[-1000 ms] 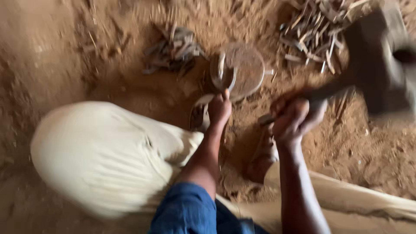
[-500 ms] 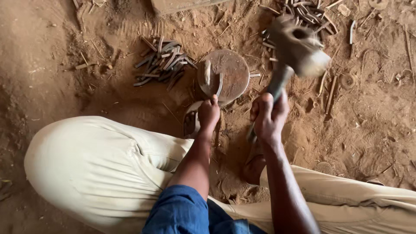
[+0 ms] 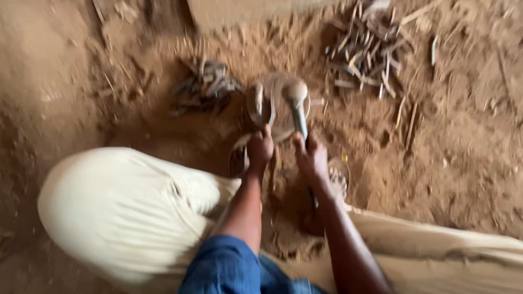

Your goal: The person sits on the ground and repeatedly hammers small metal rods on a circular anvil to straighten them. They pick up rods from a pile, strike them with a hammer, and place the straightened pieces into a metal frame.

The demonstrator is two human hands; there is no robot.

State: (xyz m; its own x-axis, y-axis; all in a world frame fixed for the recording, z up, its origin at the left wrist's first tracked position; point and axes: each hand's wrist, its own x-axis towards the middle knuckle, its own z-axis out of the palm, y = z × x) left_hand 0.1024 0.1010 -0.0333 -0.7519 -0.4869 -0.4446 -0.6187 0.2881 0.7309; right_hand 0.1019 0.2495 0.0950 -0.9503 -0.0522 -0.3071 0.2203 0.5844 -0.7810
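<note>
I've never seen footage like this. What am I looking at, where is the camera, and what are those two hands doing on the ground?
The camera sits on a person's head and looks down, so you see their own arms and a bent knee in pale trousers. They sit on a sandy dirt floor. The right hand grips the handle of a hammer, whose head is down on a round metal anvil block set in the sand. The left hand steadies a small curved metal piece on that block; the blur hides its exact shape. Two piles of dark metal strips lie in the dirt, one to the left and one at the upper right.
</note>
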